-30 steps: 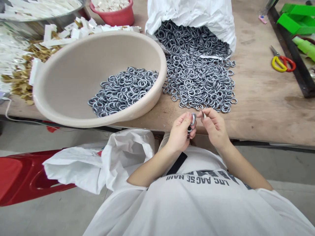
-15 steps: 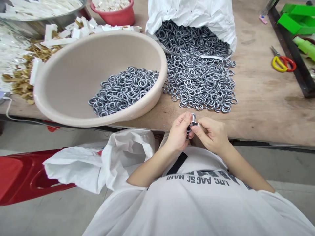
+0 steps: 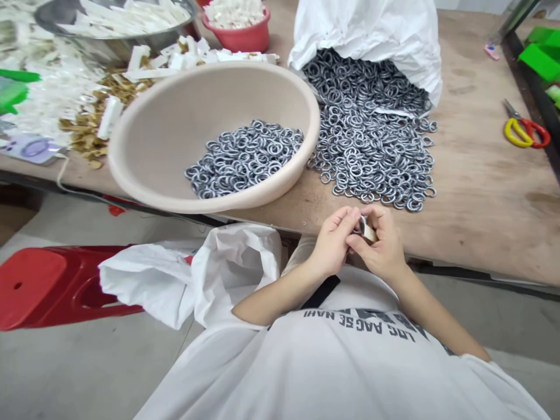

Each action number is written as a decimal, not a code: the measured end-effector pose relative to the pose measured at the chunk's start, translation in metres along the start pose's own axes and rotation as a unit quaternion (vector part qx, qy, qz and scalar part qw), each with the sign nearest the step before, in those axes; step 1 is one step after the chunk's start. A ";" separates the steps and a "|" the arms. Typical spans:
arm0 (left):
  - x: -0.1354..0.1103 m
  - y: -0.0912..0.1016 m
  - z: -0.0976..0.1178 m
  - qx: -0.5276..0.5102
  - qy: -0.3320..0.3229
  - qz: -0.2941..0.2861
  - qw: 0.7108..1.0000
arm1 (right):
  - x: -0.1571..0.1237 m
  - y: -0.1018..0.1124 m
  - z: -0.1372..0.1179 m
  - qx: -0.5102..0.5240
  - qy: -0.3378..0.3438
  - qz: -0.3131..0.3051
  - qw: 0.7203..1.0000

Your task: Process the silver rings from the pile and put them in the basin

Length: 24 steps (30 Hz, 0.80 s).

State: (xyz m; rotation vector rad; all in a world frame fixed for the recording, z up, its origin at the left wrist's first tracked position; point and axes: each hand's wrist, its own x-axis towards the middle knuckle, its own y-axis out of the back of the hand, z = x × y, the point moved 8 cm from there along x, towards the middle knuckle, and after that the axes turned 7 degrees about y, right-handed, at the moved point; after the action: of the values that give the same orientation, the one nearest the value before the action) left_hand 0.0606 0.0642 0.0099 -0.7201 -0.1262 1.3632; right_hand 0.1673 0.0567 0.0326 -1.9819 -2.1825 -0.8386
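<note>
My left hand (image 3: 333, 244) and my right hand (image 3: 380, 245) are pressed together at the table's near edge, fingers pinched round a small metal ring (image 3: 361, 225) and a pale strip (image 3: 370, 233) between them. A pile of grey metal rings (image 3: 371, 154) lies on the wooden table (image 3: 481, 192) just beyond my hands, spilling from a white sack (image 3: 371, 29). To the left a beige basin (image 3: 175, 128) holds more rings (image 3: 245, 157).
Yellow-and-red scissors (image 3: 525, 131) lie at the far right. White strips and tan scraps (image 3: 87, 105) cover the table's left, with a metal bowl (image 3: 114, 20) and a red tub (image 3: 238, 26) behind. A red stool (image 3: 52, 286) and a white bag (image 3: 196, 274) sit low on the left.
My hands have closed together on the ring, the right hand sliding in against the left. The view has shifted, so everything sits further right.
</note>
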 end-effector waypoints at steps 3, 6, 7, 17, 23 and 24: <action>-0.008 0.000 0.020 0.024 -0.049 0.007 0.998 | 0.008 -0.016 -0.011 0.066 -0.007 -0.007 0.998; -0.024 0.007 0.076 0.105 -0.147 0.035 0.983 | 0.031 -0.024 -0.034 0.105 0.018 -0.004 0.994; -0.033 0.014 0.103 0.142 -0.200 0.078 0.966 | 0.041 -0.026 -0.042 0.109 0.029 0.002 0.994; -0.041 0.048 0.221 0.711 -0.247 0.247 0.611 | 0.113 -0.076 -0.056 0.201 0.023 -0.010 0.979; -0.038 0.069 0.217 0.727 -0.220 0.301 0.577 | 0.099 -0.051 -0.025 0.162 0.003 0.032 0.986; -0.038 0.069 0.217 0.727 -0.219 0.295 0.581 | 0.097 -0.046 -0.021 0.155 0.002 0.040 0.987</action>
State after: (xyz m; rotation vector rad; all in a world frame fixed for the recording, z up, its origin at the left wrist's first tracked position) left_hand -0.1111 0.1171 0.1543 1.1064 0.8716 1.6779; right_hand 0.1020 0.1339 0.0742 -1.8950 -2.0641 -0.4590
